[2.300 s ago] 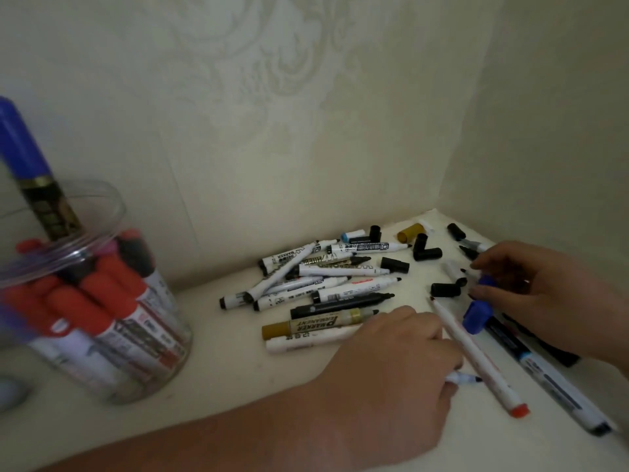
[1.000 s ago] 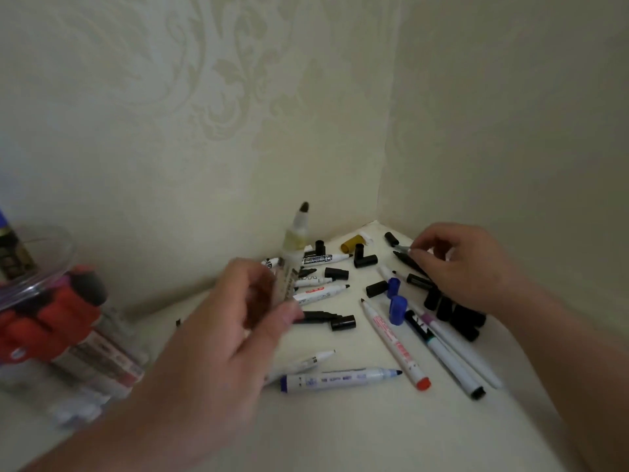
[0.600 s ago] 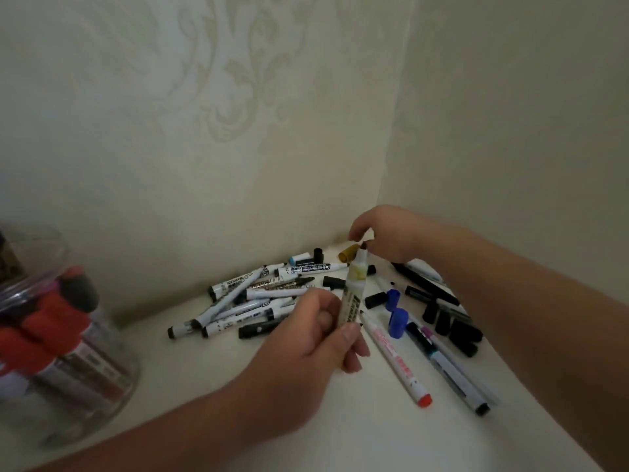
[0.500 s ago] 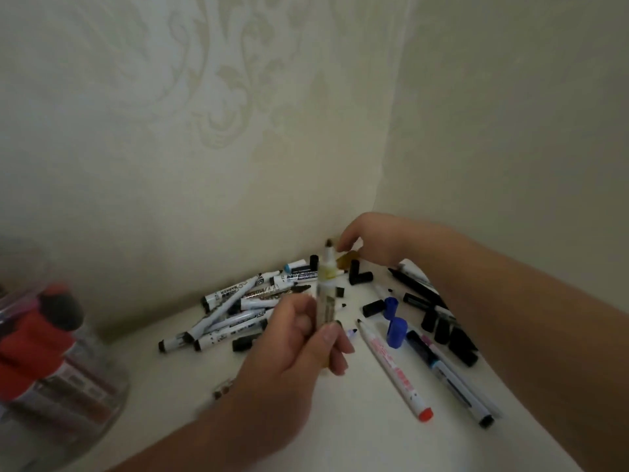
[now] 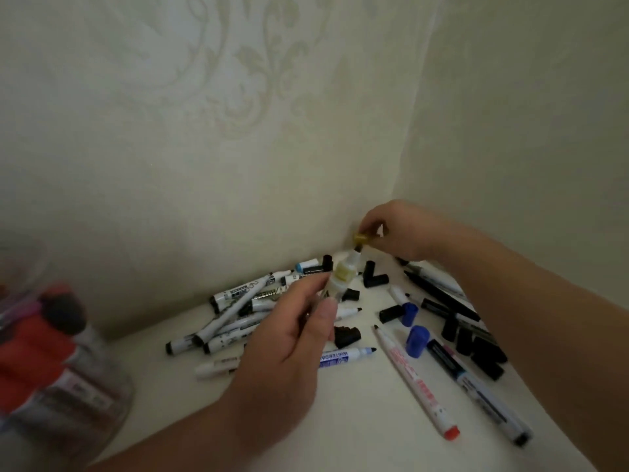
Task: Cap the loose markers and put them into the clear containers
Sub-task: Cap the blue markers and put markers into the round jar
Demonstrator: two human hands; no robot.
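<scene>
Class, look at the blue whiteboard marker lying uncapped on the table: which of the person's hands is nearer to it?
Left. The left hand is right beside the blue whiteboard marker, covering its rear end. The right hand is well beyond it, up by the wall corner, holding a gold cap.

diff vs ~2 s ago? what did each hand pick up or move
The left hand took the gold marker out of the pile and raised it tip-up. The right hand left the blue cap on the shelf, picked up the gold cap and brought it down just above the tip, not yet on. The jar of red markers stayed put.
</scene>
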